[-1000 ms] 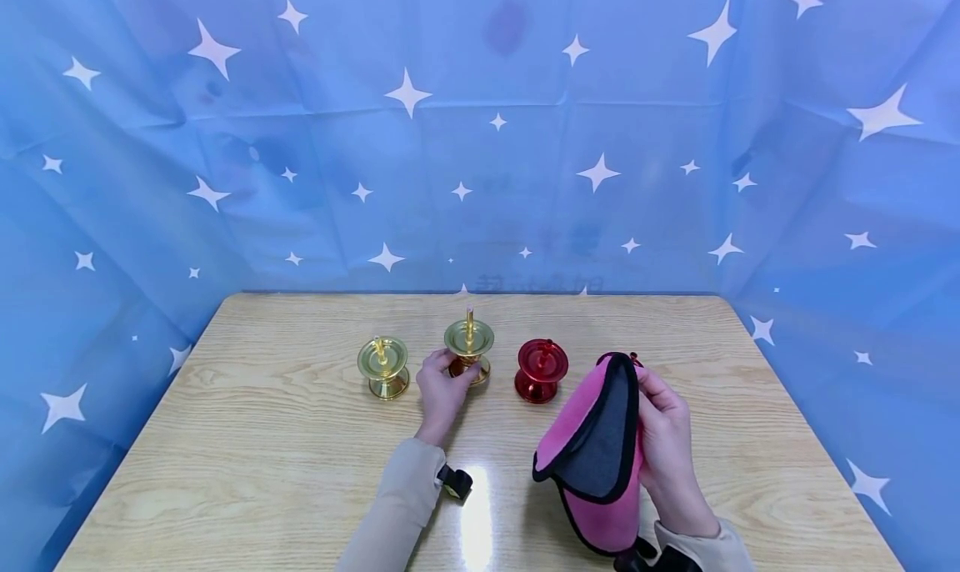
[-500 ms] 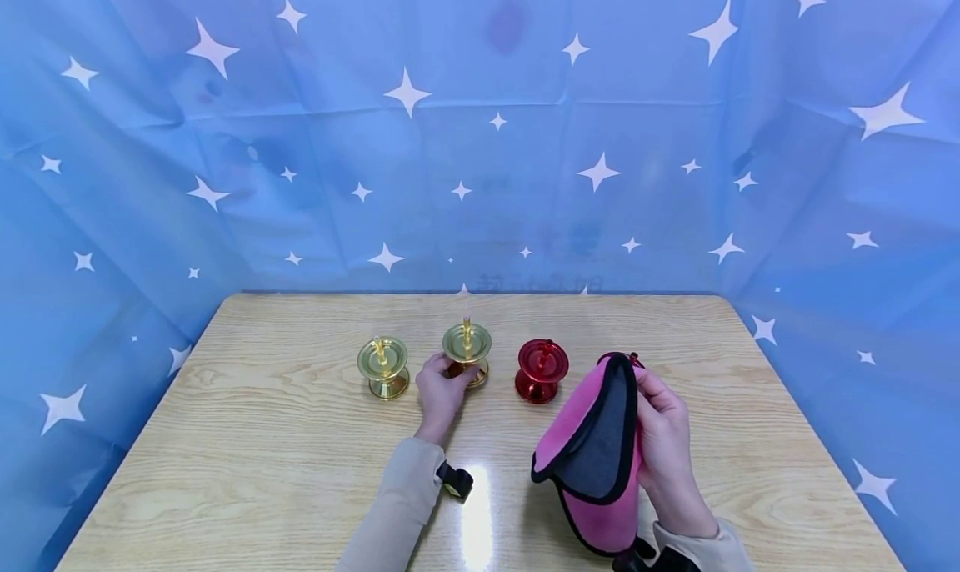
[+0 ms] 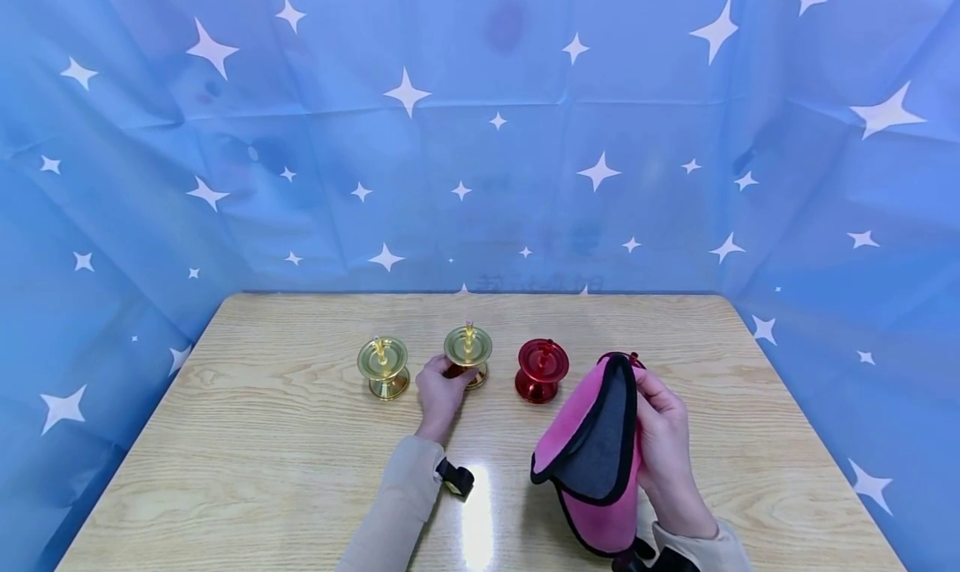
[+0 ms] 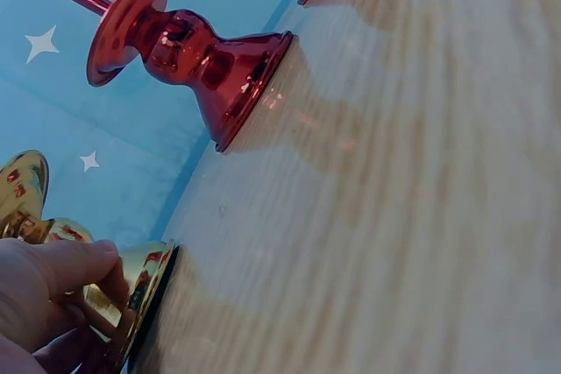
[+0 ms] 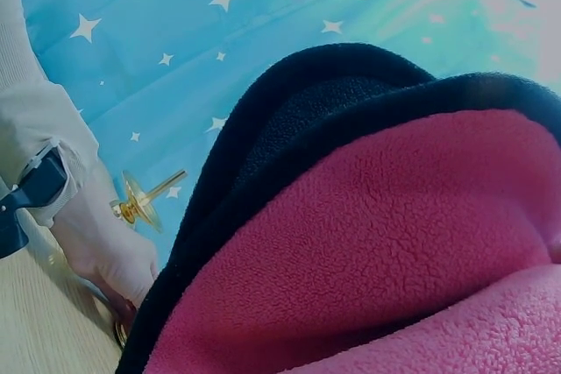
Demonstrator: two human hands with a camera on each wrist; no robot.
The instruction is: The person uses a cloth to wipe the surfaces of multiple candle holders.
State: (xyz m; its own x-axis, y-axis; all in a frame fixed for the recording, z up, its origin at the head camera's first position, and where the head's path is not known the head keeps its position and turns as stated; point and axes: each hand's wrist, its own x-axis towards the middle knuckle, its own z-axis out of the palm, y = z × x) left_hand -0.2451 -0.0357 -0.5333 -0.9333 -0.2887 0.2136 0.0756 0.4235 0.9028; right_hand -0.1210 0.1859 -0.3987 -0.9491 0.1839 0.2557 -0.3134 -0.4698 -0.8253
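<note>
My left hand [image 3: 441,393] grips a gold candle holder [image 3: 468,347] low down, thumb and fingers about its stem and foot. In the left wrist view, the foot of this gold candle holder [image 4: 149,278] is at the tabletop; whether all of it touches I cannot tell. A second gold candle holder [image 3: 383,363] stands just left of that hand. My right hand [image 3: 667,447] pinches the upper edge of a folded pink plush cloth [image 3: 592,464] with black edging and a dark grey side. The cloth fills most of the right wrist view.
Right of the held gold candle holder stands a red candle holder [image 3: 542,368]. Another red one [image 3: 634,359] is mostly hidden behind the cloth. All are on a wooden table [image 3: 262,439], with a blue star-patterned curtain [image 3: 480,138] behind it.
The gold candle holder in my left hand has come slightly nearer to me, its spike now lower in the head view. My right hand and the cloth have barely moved.
</note>
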